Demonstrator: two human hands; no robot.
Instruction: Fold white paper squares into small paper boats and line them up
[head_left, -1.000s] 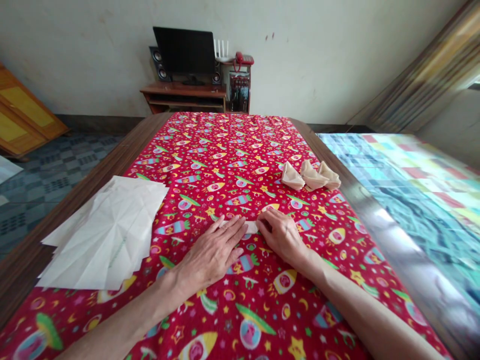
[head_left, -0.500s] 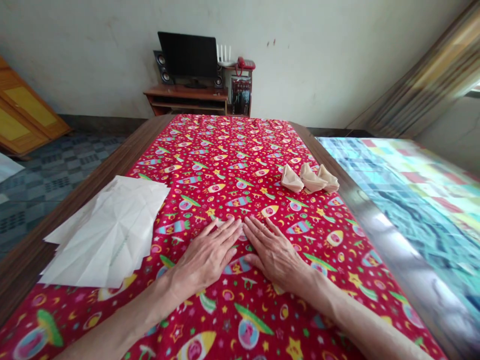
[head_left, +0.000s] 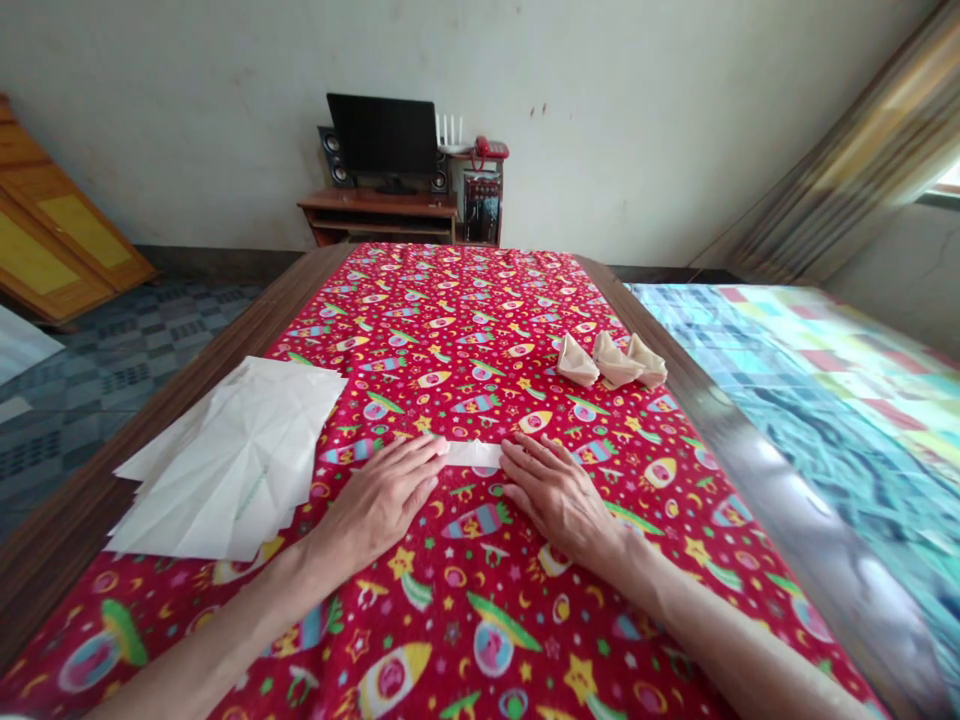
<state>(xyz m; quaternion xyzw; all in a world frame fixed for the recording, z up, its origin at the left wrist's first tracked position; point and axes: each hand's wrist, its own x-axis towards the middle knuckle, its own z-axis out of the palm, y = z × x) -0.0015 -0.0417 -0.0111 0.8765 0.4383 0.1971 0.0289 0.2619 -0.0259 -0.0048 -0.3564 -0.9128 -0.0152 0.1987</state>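
A narrow strip of folded white paper [head_left: 474,454] lies flat on the red patterned cloth [head_left: 480,600], straight ahead of me. My left hand [head_left: 390,490] rests with its fingers laid over the strip's left end. Over the right end lie the stretched fingers of my right hand [head_left: 559,490], palm down. Only the middle of the strip shows between the two hands; its ends are hidden. Farther off to the right sit several folded cream paper shapes [head_left: 616,360]. To the left of my left hand is a pile of creased white paper sheets [head_left: 225,460].
The cloth covers a dark wooden table [head_left: 720,430]. Beyond its far edge stands a desk [head_left: 382,203] with a monitor [head_left: 384,137], speakers and a red telephone [head_left: 487,150]. A bed [head_left: 810,400] adjoins on the right. A yellow cabinet [head_left: 67,225] stands far left.
My hands have slid apart, left and right, along the paper. The strip's middle, covered before, now shows between them. The view has shifted slightly.
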